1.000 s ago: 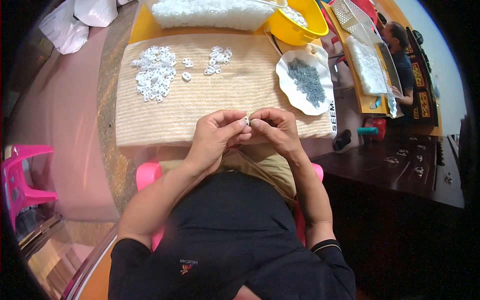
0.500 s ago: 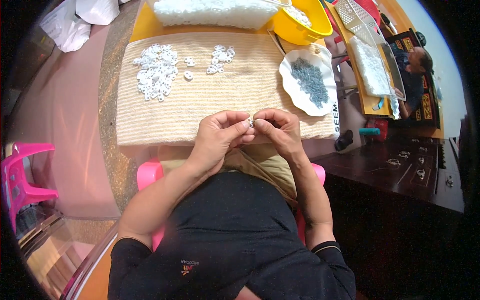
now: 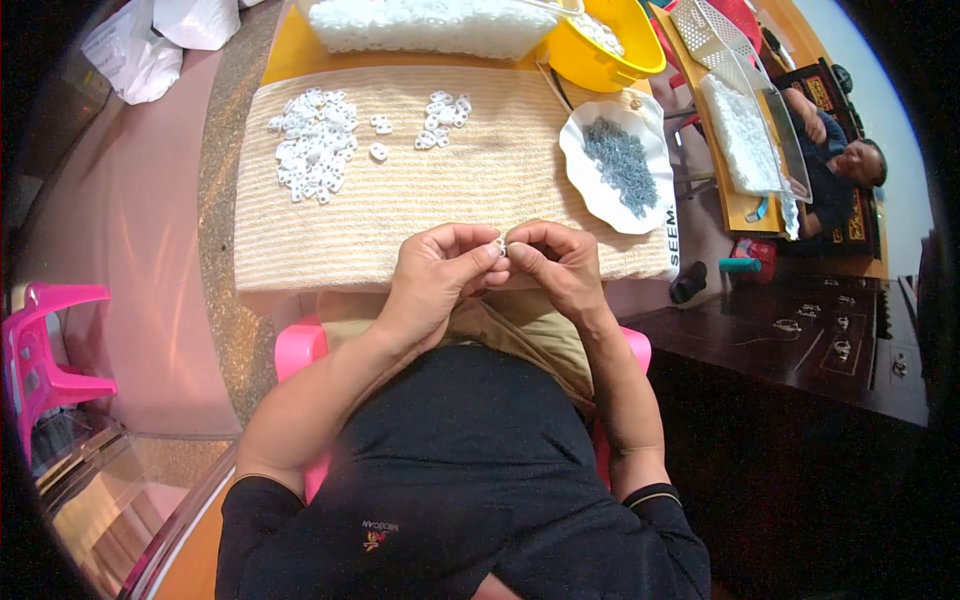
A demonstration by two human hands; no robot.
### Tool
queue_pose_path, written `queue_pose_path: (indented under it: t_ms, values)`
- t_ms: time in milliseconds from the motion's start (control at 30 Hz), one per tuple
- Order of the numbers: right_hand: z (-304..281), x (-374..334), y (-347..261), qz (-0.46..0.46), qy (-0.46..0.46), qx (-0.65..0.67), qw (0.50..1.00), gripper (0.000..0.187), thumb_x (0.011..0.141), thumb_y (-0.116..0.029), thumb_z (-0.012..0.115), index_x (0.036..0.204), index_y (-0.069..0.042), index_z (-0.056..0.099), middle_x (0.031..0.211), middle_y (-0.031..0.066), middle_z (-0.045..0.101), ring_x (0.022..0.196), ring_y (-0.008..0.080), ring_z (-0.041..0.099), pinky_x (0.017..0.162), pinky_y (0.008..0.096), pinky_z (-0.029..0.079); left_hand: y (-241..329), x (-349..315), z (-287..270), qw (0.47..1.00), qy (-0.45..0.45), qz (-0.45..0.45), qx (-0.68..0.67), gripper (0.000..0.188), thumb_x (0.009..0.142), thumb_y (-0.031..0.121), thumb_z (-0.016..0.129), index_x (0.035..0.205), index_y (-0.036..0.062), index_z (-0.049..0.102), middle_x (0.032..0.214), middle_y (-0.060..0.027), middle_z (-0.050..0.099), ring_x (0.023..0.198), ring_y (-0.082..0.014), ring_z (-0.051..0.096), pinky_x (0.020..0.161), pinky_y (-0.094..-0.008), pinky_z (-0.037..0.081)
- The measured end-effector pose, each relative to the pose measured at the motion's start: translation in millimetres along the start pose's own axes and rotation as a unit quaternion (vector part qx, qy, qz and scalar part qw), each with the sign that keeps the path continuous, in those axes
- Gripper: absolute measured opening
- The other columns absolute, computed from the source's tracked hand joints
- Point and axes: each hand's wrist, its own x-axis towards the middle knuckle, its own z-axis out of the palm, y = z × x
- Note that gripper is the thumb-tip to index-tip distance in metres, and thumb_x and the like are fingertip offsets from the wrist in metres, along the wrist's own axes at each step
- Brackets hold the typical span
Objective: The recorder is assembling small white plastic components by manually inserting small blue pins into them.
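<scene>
Just above my lap, at the near edge of the towel, my two hands meet fingertip to fingertip. My left hand (image 3: 440, 265) is closed, pinching a small white plastic piece (image 3: 503, 247) with holes between thumb and fingers. Against the piece's other side, my right hand (image 3: 560, 262) is closed too, thumb and forefinger pressed together; what they grip is hidden. Farther off lie a big pile of similar white two-hole pieces (image 3: 312, 140), a smaller group (image 3: 441, 119) and a few singles (image 3: 378, 151). Small grey screw-like parts (image 3: 622, 163) fill a white scalloped dish (image 3: 577, 170) at the right.
A striped beige towel (image 3: 480, 190) covers the table. Behind it stand a clear bin (image 3: 545, 14) of white pieces and a yellow basin (image 3: 600, 75). At the right, another person (image 3: 830, 170) sits by a second table with a clear bin. A pink stool (image 3: 55, 350) is at left.
My hands stay almost in place, with only slight finger movement around the white piece. The person at the right has shifted, with one arm now raised.
</scene>
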Motion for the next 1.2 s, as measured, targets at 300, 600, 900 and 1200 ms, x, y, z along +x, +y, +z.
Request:
queue_pose_path:
  t_ms: [300,600,900,1200]
  values:
    - [-2.6,1.8,2.2,-0.035,-0.008,-0.102,0.994,0.01,0.088,-0.004,0.064,0.094,0.004,0.066,0.087,0.0043,0.067,0.078,0.0076,0.06,0.07,0.0212,0.05,-2.0,-1.4,1.0,1.0,-0.002,0.014,0.016,0.014,0.089,0.006,0.063,0.1,-0.0027,0.062,0.085,-0.0075,0.067,0.072,-0.0098,0.064,0.067,-0.0214,0.054]
    - [-0.7,1.4,0.4,-0.017,-0.008,-0.063,0.998,0.011,0.089,-0.005,0.063,0.095,0.004,0.065,0.088,0.0039,0.066,0.08,0.0074,0.059,0.072,0.0211,0.049,-4.7,0.1,1.3,0.999,0.009,0.027,0.027,0.014,0.09,0.006,0.062,0.1,-0.0028,0.062,0.084,-0.0071,0.067,0.072,-0.0096,0.064,0.066,-0.0212,0.054]
    - [-7.6,-0.8,-0.7,-0.044,-0.032,-0.121,0.991,0.013,0.092,-0.008,0.059,0.096,0.003,0.065,0.089,0.0041,0.065,0.081,0.008,0.059,0.073,0.0216,0.049,-4.5,-1.5,1.7,1.0,-0.013,0.016,0.012,0.014,0.09,0.005,0.061,0.101,-0.0046,0.061,0.088,-0.0085,0.066,0.076,-0.0114,0.065,0.073,-0.0231,0.057]
    - [-1.7,-1.4,-0.8,-0.03,-0.022,-0.13,0.991,0.016,0.094,-0.012,0.057,0.092,0.002,0.064,0.084,0.0006,0.064,0.077,0.0048,0.056,0.07,0.0201,0.047,-6.9,-0.9,1.5,0.999,-0.015,0.025,0.013,0.015,0.09,0.005,0.061,0.102,-0.0046,0.061,0.087,-0.0084,0.066,0.075,-0.0113,0.064,0.072,-0.0237,0.056]
